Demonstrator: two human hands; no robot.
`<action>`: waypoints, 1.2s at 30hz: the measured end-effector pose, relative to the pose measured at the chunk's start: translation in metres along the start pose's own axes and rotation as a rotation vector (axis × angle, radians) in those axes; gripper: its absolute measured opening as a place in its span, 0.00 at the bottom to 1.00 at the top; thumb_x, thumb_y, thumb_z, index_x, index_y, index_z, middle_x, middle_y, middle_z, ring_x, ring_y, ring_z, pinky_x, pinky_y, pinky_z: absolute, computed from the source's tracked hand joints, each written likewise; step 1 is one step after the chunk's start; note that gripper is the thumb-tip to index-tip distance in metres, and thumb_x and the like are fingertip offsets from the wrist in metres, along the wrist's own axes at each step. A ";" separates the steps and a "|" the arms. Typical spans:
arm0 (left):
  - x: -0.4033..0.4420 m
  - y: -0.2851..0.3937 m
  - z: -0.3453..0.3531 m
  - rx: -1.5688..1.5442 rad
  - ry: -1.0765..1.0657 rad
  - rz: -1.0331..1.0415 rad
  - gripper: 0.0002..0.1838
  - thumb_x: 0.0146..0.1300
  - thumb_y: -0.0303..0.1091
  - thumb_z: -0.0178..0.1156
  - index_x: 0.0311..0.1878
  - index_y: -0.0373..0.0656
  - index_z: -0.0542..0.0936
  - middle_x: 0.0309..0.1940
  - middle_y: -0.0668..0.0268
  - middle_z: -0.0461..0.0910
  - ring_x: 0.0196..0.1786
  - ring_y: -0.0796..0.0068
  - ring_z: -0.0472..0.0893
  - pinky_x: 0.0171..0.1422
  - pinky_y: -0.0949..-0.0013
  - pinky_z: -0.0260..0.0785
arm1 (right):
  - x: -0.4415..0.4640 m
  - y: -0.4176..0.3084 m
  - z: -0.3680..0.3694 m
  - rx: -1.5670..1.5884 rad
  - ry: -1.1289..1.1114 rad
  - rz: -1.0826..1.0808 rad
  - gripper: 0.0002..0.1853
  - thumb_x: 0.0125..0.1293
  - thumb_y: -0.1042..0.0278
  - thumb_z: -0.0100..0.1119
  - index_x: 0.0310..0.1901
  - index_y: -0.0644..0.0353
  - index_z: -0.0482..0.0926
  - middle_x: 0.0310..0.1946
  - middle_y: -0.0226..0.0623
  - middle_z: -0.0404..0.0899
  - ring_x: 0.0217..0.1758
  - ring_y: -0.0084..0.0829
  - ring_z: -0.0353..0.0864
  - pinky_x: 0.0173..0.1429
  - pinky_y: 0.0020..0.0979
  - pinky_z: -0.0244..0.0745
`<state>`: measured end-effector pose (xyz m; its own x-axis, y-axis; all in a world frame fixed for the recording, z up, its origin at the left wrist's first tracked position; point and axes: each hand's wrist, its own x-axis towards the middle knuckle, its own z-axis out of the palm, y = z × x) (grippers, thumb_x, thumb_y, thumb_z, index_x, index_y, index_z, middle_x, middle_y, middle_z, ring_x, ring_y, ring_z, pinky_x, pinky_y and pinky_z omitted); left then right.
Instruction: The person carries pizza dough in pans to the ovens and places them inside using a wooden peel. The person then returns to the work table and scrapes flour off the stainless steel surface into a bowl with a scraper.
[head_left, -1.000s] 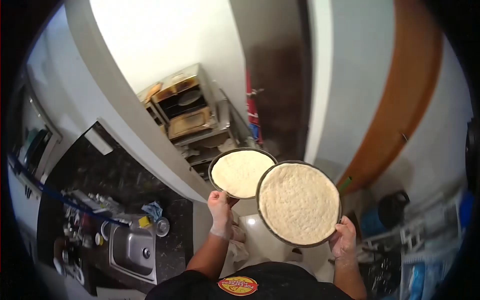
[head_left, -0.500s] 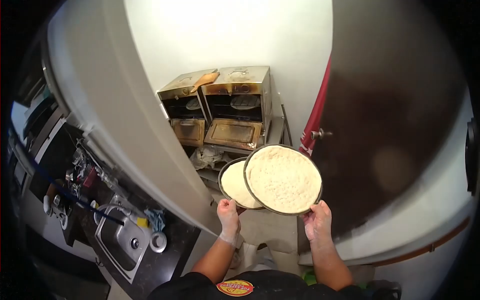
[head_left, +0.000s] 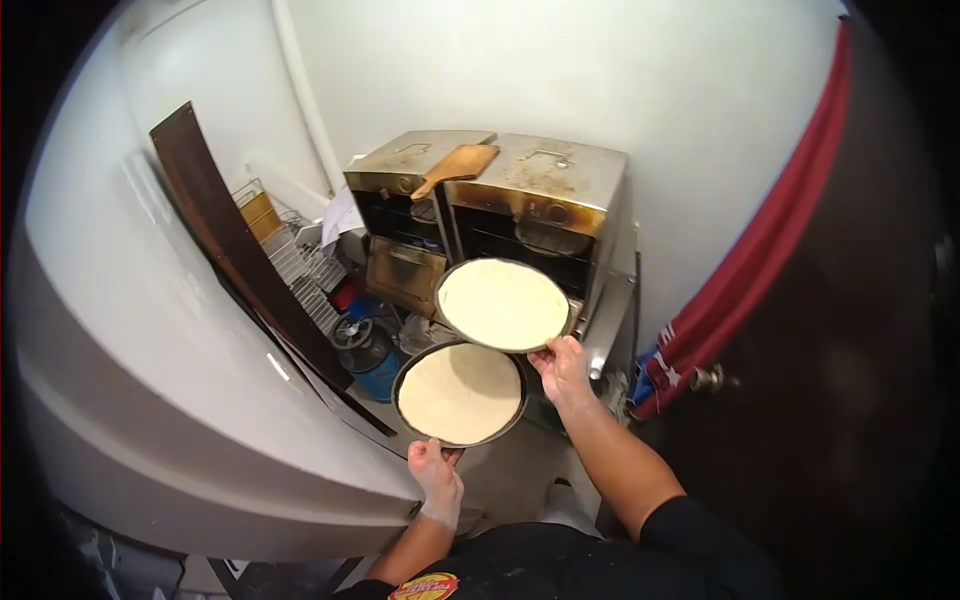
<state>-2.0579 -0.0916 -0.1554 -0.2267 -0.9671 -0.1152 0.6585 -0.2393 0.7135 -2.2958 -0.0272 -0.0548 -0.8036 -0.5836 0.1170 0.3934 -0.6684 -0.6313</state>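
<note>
My left hand (head_left: 437,478) grips the near rim of a round pizza pan (head_left: 521,408), its thumb over the edge. Flat pale pizza dough (head_left: 455,400) covers that pan. With my right hand (head_left: 562,372) I hold a second pizza pan (head_left: 470,340) by its near right rim, higher and farther forward. Pale dough (head_left: 505,303) fills this one too, and its shadow falls on the lower dough. Beyond the pans stand two metal ovens, a right oven (head_left: 590,180) and a left oven (head_left: 400,150), with their doors down. The raised pan hides most of the right oven's door.
A wooden peel (head_left: 462,165) lies across the oven tops. At left are a pale curved panel (head_left: 130,330), a dark board (head_left: 260,250), wire racks (head_left: 300,265) and a blue gas cylinder (head_left: 378,375). A red flag (head_left: 765,250) hangs beside a dark door (head_left: 830,420) at right.
I have come nearer the ovens, and the sink has left the view. The right pan has gone forward toward the right oven; the left pan is now lower and nearer me.
</note>
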 end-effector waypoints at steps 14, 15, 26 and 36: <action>0.125 -0.051 0.068 -0.093 0.320 0.365 0.08 0.71 0.27 0.53 0.36 0.46 0.65 0.29 0.66 0.73 0.25 0.77 0.73 0.36 0.59 0.81 | 0.296 0.049 0.041 0.125 0.232 -0.116 0.03 0.71 0.74 0.58 0.43 0.59 0.74 0.44 0.38 0.79 0.43 0.29 0.80 0.49 0.29 0.80; 0.141 -0.047 0.074 -0.093 0.325 0.367 0.08 0.71 0.27 0.53 0.36 0.46 0.65 0.29 0.66 0.73 0.25 0.77 0.73 0.36 0.59 0.81 | 0.288 0.046 0.049 0.098 0.168 -0.091 0.03 0.72 0.73 0.58 0.43 0.59 0.74 0.45 0.38 0.80 0.43 0.28 0.80 0.49 0.27 0.79; 0.380 0.014 0.172 -0.191 0.155 0.478 0.05 0.71 0.28 0.56 0.39 0.41 0.69 0.36 0.61 0.79 0.37 0.66 0.83 0.43 0.59 0.82 | 0.269 0.064 0.035 -0.525 -0.423 0.268 0.14 0.71 0.70 0.60 0.56 0.64 0.77 0.51 0.37 0.83 0.47 0.22 0.79 0.50 0.26 0.77; 0.618 -0.007 0.272 0.094 -0.169 0.132 0.04 0.69 0.29 0.57 0.43 0.40 0.75 0.34 0.62 0.81 0.32 0.71 0.83 0.37 0.65 0.83 | 0.273 0.067 0.064 -1.058 -0.930 0.601 0.29 0.70 0.73 0.61 0.72 0.62 0.66 0.64 0.42 0.75 0.61 0.30 0.77 0.65 0.33 0.73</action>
<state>-2.3978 -0.6645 -0.0435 -0.2655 -0.9594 0.0952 0.6222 -0.0951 0.7770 -2.4605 -0.2604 -0.0162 0.0671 -0.9817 -0.1783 -0.2646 0.1548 -0.9519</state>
